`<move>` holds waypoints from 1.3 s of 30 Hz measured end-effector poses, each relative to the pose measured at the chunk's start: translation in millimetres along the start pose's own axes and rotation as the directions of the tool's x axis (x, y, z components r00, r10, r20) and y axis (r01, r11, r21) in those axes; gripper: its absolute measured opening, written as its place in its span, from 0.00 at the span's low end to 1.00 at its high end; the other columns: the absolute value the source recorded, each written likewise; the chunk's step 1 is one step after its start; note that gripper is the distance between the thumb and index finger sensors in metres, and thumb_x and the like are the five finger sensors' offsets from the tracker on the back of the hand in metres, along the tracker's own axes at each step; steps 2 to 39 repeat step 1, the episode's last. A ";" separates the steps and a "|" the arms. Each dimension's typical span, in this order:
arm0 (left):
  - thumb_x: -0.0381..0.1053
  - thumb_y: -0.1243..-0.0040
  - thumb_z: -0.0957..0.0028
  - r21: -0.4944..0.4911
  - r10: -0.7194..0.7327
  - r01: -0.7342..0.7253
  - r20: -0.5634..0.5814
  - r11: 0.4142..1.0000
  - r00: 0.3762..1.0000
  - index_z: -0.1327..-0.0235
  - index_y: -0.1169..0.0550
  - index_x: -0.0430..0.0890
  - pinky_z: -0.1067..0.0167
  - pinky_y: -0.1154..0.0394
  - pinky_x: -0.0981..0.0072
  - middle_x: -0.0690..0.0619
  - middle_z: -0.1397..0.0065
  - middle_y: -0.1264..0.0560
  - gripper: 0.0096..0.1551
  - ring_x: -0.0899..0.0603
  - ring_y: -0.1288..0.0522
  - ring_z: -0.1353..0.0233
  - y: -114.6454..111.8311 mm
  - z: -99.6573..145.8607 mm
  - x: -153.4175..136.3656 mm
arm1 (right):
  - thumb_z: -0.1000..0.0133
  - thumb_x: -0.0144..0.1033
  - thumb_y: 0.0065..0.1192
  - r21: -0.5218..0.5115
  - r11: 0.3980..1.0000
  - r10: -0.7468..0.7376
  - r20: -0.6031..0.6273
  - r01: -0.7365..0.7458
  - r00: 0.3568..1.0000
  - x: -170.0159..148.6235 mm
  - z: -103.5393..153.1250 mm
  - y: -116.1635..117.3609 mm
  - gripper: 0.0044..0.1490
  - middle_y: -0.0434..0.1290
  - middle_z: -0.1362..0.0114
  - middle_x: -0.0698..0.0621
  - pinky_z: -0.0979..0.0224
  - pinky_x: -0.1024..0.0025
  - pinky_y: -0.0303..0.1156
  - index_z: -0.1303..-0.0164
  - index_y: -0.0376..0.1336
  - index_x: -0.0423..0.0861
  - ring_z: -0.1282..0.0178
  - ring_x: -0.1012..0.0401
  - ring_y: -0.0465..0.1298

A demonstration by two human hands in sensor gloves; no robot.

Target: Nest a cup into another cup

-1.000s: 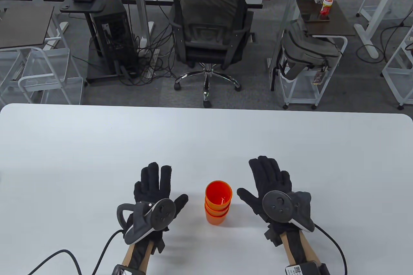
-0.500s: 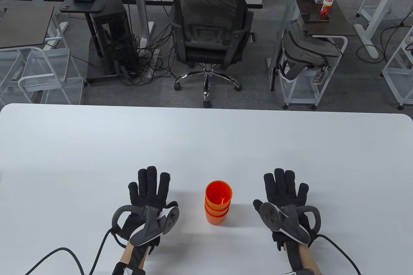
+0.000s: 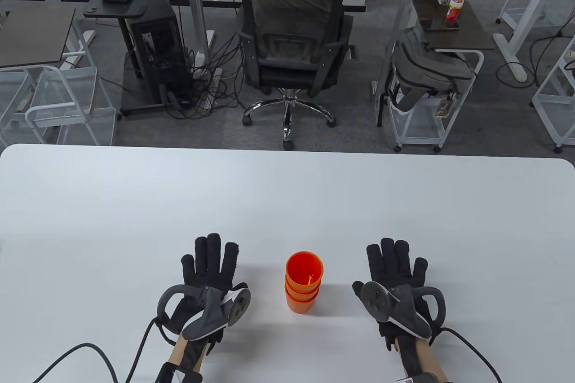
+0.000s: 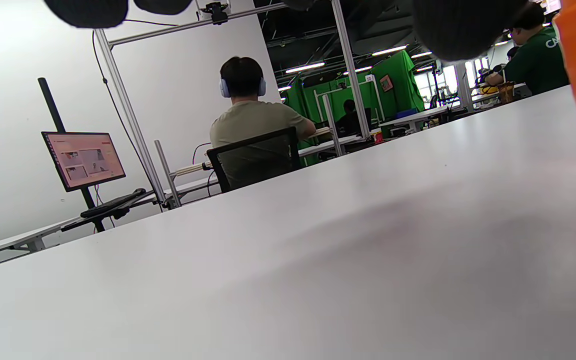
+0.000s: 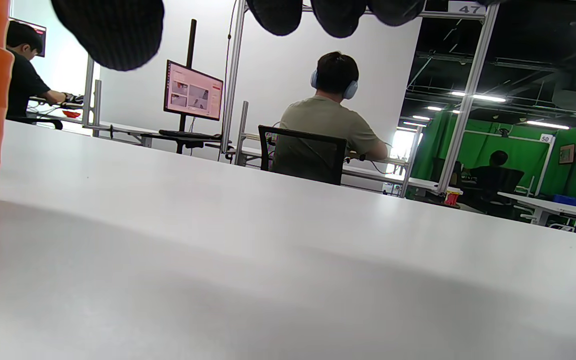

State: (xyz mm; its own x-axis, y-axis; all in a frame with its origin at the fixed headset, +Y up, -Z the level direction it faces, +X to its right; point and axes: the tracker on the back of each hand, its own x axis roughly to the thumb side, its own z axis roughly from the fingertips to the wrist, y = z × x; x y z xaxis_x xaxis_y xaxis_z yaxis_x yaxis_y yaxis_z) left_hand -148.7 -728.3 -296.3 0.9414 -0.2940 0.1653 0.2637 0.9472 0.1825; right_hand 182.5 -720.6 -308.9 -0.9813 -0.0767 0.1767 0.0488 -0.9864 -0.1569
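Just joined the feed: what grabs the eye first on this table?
The orange cup stack stands upright near the white table's front edge, three cups nested. The black-gloved left hand and right hand lie flat on either side of it, fingers spread, touching nothing but the table.

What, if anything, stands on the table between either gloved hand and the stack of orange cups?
Nothing visible does. The stack of orange cups stands upright on the white table, with only bare tabletop between it and the left hand on one side and the right hand on the other. Neither hand touches it.
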 end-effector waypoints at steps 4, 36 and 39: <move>0.74 0.51 0.45 0.000 0.002 -0.002 -0.002 1.000 1.000 0.13 0.51 0.41 0.27 0.38 0.27 0.27 0.13 0.54 0.58 0.22 0.48 0.17 -0.3 0.1 -0.7 | 0.38 0.59 0.55 0.001 1.000 0.000 0.000 0.000 1.000 -0.4 -0.1 0.3 0.56 0.44 0.12 0.30 0.27 0.23 0.45 0.12 0.42 0.37 0.16 0.33 0.44; 0.74 0.51 0.45 0.000 0.002 -0.002 -0.002 1.000 1.000 0.13 0.51 0.41 0.27 0.38 0.27 0.27 0.13 0.54 0.58 0.22 0.48 0.17 -0.3 0.1 -0.7 | 0.38 0.59 0.55 0.001 1.000 0.000 0.000 0.000 1.000 -0.4 -0.1 0.3 0.56 0.44 0.12 0.30 0.27 0.23 0.45 0.12 0.42 0.37 0.16 0.33 0.44; 0.74 0.51 0.45 0.000 0.002 -0.002 -0.002 1.000 1.000 0.13 0.51 0.41 0.27 0.38 0.27 0.27 0.13 0.54 0.58 0.22 0.48 0.17 -0.3 0.1 -0.7 | 0.38 0.59 0.55 0.001 1.000 0.000 0.000 0.000 1.000 -0.4 -0.1 0.3 0.56 0.44 0.12 0.30 0.27 0.23 0.45 0.12 0.42 0.37 0.16 0.33 0.44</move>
